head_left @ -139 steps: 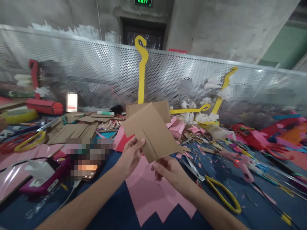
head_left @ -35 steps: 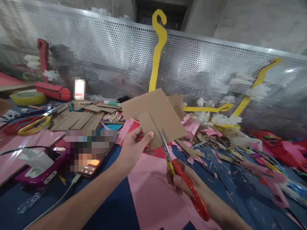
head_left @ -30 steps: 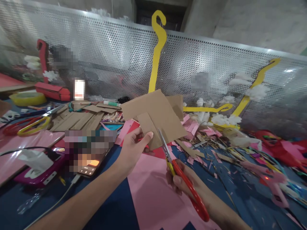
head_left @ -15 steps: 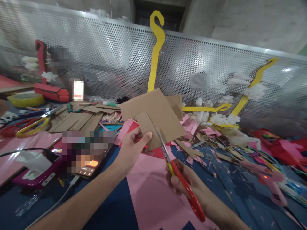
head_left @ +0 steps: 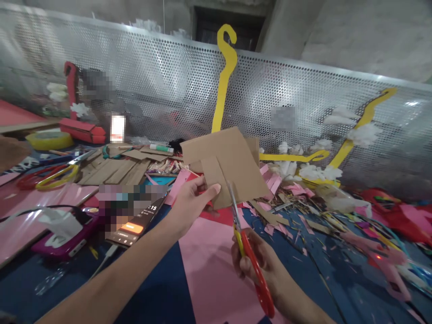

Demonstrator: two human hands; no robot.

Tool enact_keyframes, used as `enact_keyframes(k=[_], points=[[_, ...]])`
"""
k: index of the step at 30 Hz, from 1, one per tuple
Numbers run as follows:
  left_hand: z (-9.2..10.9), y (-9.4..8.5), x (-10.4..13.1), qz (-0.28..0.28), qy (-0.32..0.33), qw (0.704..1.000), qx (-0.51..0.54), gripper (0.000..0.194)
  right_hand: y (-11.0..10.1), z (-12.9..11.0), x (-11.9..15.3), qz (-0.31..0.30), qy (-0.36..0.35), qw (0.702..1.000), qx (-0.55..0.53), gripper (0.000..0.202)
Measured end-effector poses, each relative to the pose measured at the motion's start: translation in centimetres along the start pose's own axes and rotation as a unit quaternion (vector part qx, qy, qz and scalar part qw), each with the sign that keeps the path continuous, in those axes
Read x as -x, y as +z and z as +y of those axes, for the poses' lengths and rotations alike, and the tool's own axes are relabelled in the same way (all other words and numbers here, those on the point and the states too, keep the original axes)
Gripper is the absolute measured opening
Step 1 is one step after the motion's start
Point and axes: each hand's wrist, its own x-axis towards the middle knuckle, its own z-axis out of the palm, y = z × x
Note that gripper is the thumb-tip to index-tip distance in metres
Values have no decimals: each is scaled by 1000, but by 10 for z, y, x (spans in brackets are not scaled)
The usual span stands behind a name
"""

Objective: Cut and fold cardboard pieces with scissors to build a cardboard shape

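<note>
A flat brown cardboard piece (head_left: 236, 162) is held up in the middle, with a smaller strip (head_left: 212, 173) lying against its face at the lower left. My left hand (head_left: 194, 202) pinches the lower left part, thumb on the front of the strip. My right hand (head_left: 258, 256) grips scissors with red and yellow handles (head_left: 258, 274). The scissor blades lie at the lower edge of the cardboard, their tips over its face beside the strip. Beneath both hands is a pink sheet (head_left: 209, 265).
Yellow hook shapes (head_left: 224, 81) stand by the perforated metal panel (head_left: 168, 81). Phone (head_left: 135, 225), purple power strip (head_left: 64, 238) and more scissors (head_left: 57, 175) are at left. Scraps (head_left: 297, 202) and a pink glue gun (head_left: 388, 265) lie at right. A person's hand (head_left: 13, 153) shows at far left.
The whole view has shifted, so things appear slightly further right. The scissors are more upright, with their handles swung a little to the left. Both hands keep their hold.
</note>
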Motion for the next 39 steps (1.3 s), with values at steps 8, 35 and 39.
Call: enact_keyframes(k=[8,35,39], points=[[18,21,-35,-104,20,988,-110,26,-12,23,-5,69,-61,995,-48,43],[13,44,-68,-163,-5,980,-114,25,-17,44,-24,162,-97,973,-135,52],[14,43,-68,-160,-1,979,-127,26,-18,48,-26,154,-100,973,-137,51]])
